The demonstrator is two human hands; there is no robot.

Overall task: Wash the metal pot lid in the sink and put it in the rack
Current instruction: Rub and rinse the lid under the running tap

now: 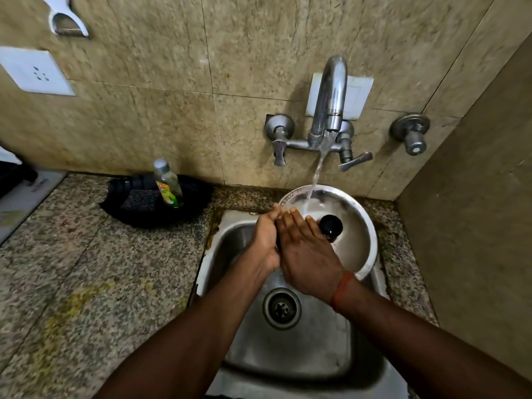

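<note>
Over the back right corner of a square stainless-steel sink (pixel 288 355), a round stainless-steel pot lid (pixel 357 234) stands tilted, its top face turned towards my camera, under a thin stream of water (pixel 315 180) from the chrome wall tap (pixel 331 93). The lid is dull grey in the middle with a paler, wet rim, and carries a glossy black round knob (pixel 331 227) at its centre. The left hand (pixel 264 243) grips the lid at its left edge, thumb up on the rim. The right hand (pixel 308 260), a red thread (pixel 342 289) at its wrist, lies flat across the lid, its fingers (pixel 296 223) straight and together, just beside the knob.

From my feed, the left hand's fingers are hidden behind the right hand, and both hands cover the lid's lower left part. I cannot tell whether the lid's lower rim rests on the sink. On the speckled granite surface (pixel 86 269) to the left, a clear plastic bottle of green liquid (pixel 168 184) stands in a black shallow tray (pixel 193 203) beside a dark scrub pad (pixel 139 200); its label is too blurred to read.
</note>
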